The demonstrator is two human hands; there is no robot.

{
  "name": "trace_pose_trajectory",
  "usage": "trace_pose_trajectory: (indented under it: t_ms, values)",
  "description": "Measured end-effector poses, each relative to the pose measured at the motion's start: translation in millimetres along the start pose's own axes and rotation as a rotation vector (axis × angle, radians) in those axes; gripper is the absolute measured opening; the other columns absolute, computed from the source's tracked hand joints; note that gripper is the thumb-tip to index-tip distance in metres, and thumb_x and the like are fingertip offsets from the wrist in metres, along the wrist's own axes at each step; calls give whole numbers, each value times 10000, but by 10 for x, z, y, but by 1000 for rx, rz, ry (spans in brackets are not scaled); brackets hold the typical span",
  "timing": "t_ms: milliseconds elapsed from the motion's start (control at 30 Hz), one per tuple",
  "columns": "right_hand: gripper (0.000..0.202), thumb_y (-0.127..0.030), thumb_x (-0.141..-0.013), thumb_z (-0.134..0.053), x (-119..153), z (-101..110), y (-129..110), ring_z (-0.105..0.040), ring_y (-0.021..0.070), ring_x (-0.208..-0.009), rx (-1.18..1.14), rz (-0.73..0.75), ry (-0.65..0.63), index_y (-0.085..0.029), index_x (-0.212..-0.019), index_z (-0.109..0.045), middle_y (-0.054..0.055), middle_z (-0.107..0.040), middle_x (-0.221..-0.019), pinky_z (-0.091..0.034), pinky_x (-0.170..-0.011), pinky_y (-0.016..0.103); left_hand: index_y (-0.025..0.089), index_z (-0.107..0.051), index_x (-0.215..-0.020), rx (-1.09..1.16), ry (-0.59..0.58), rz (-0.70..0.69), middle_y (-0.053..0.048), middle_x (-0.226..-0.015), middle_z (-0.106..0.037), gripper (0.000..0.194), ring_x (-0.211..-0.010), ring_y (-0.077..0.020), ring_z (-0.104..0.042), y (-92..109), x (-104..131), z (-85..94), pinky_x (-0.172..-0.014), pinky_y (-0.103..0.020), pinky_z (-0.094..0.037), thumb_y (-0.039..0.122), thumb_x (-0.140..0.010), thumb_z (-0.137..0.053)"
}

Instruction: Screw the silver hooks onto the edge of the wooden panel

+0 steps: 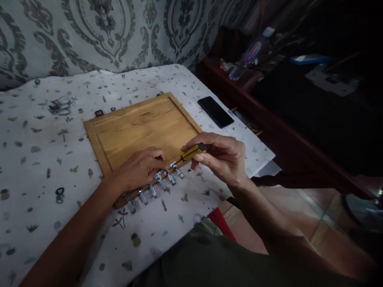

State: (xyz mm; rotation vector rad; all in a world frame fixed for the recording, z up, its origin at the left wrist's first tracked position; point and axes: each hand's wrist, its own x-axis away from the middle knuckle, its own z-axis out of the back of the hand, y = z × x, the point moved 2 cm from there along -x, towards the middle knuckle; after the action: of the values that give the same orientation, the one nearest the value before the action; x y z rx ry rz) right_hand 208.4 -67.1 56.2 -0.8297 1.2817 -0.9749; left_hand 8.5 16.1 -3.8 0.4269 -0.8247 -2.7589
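A framed wooden panel (146, 127) lies flat on the table. Along its near edge sits a row of several metal hinges (161, 181), their arms sticking out over the edge. My right hand (223, 155) grips a yellow and black screwdriver (193, 152), whose tip points down at the hinges toward the right end of the row. My left hand (142, 169) rests on the panel's near edge, fingers bent together close to the screwdriver tip. Whatever is between those fingertips, if anything, is too small to make out.
A black phone (215, 111) lies right of the panel on the patterned white tablecloth (60, 135). Loose metal pieces (60, 105) lie at the left. A clear bottle (251, 54) leans on the dark red furniture (239, 89) at right. Patterned fabric (101, 36) rises behind.
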Motion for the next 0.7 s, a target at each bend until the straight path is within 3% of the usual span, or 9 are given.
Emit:
trace_pose_trajectory:
  t_ms: [267, 700]
  values:
    - [175, -320, -815, -819, 8, -4, 33, -638, 74, -551, 32, 45, 41, -181, -904, -761, 15, -731, -853, -563, -469, 183, 223, -760, -1068, 4, 20, -6, -43, -991, -685, 343, -890, -156, -640, 9, -3, 2, -754, -277, -495, 53, -910, -508]
    - [301, -479, -773, -830, -17, -1, -1, -591, 94, -558, 223, 79, 87, -199, -823, -734, 2, -697, -726, -487, -500, 249, 230, -757, -1088, 8, 6, 3, -45, -1030, -691, 347, -917, -160, -644, -10, 5, -9, -780, -289, -507, 55, -914, -512]
